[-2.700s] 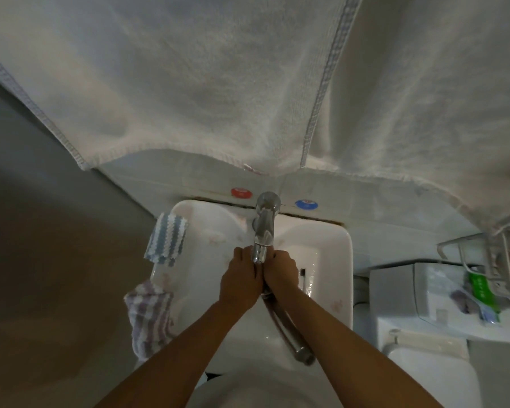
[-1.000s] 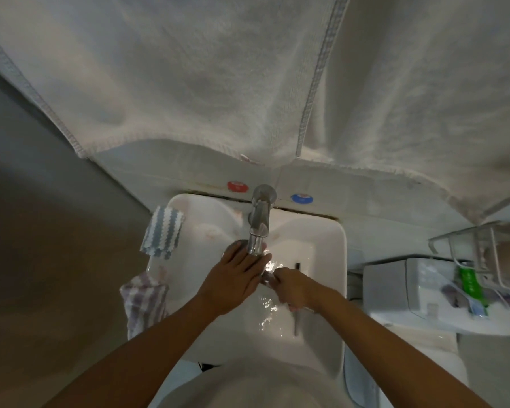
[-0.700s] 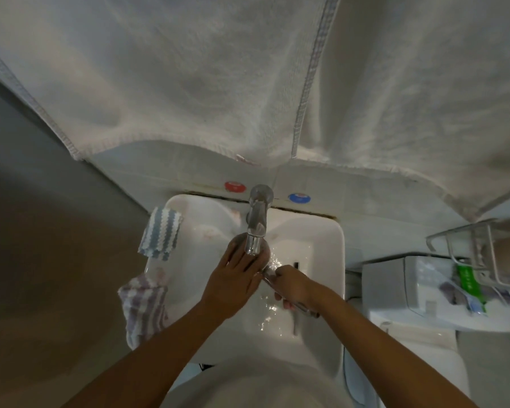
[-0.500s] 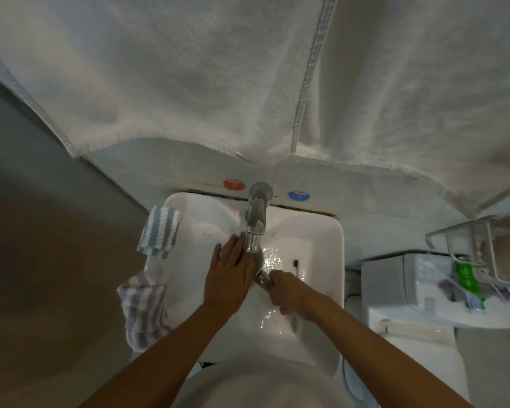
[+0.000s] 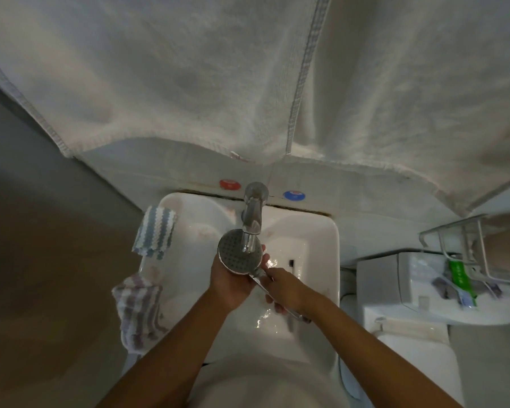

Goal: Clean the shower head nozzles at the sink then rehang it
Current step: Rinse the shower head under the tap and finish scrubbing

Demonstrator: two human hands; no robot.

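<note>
The round chrome shower head (image 5: 236,255) faces up under the spout of the chrome tap (image 5: 253,219), over the white sink (image 5: 321,245). Its nozzle face shows many small holes. My left hand (image 5: 230,285) cups the head from below, fingers wrapped around its far edge. My right hand (image 5: 284,288) grips the chrome handle just behind the head. Water glints in the basin under my hands.
A blue striped cloth (image 5: 155,234) and a purple striped cloth (image 5: 140,310) hang over the sink's left rim. White towels (image 5: 248,78) hang overhead. Red (image 5: 229,184) and blue (image 5: 294,195) valve caps flank the tap. A toilet tank (image 5: 409,287) and wire rack (image 5: 460,240) stand at right.
My left hand lay flat over the shower head, rubbing its face; now it has slid beneath and cups it, so the nozzle face is uncovered. My right hand keeps hold of the handle.
</note>
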